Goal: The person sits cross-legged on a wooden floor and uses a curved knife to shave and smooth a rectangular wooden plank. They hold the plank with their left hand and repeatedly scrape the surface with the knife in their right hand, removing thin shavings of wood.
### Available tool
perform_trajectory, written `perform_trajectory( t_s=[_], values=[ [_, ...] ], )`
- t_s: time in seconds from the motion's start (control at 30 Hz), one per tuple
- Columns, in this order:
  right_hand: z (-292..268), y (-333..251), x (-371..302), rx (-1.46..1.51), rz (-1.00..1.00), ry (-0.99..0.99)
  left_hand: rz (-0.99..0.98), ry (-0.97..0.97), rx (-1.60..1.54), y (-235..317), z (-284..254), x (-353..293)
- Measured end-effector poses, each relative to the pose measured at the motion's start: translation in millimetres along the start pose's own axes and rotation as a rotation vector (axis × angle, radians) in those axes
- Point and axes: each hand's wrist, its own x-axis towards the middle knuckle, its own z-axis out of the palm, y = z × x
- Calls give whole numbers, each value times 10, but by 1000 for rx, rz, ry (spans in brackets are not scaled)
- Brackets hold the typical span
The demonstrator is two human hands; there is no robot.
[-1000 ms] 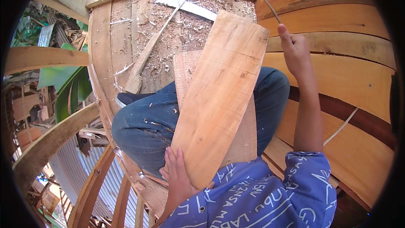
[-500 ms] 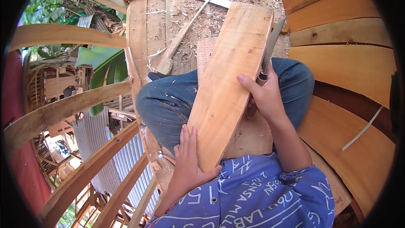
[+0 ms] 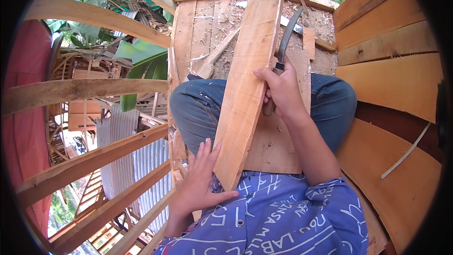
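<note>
Wooden plank [image 3: 246, 82], broad and pale, stood at the centre over the lap, its long axis running from just past 12 o'clock to just past 6 o'clock. At 8 o'clock, corrugated metal sheets [image 3: 115, 153] lay beyond the slatted railing. The left hand [image 3: 200, 182] met the plank's lower left edge, its fingers apart and its thumb spread near the lower end; from it, the plank's middle lay toward 1 o'clock. The right hand [image 3: 284, 89] was the nearer to that middle, which lay toward 9 o'clock: its thumb pressed the plank's right margin while its fingers were closed around the handle of a curved knife [image 3: 289, 30]. The blade pointed between 12 and 1 o'clock beside that margin; contact could not be told. Beneath lay a second board [image 3: 278, 148]. Plank walling [image 3: 391, 85] rose at 3 o'clock.
</note>
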Motion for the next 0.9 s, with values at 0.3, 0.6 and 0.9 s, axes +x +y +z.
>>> perform_trajectory(
  t_s=[0.3, 0.6, 0.9],
  values=[
    [641, -798, 236, 34, -228, -396, 29, 702, 65, -26, -768, -26],
    [567, -1214, -27, 53, -145, -564, 488, 327, -1123, -217, -740, 612],
    [444, -1252, -141, -351, 14, -604, 358, 940, -1422, 226, -415, 1112]
  ],
)
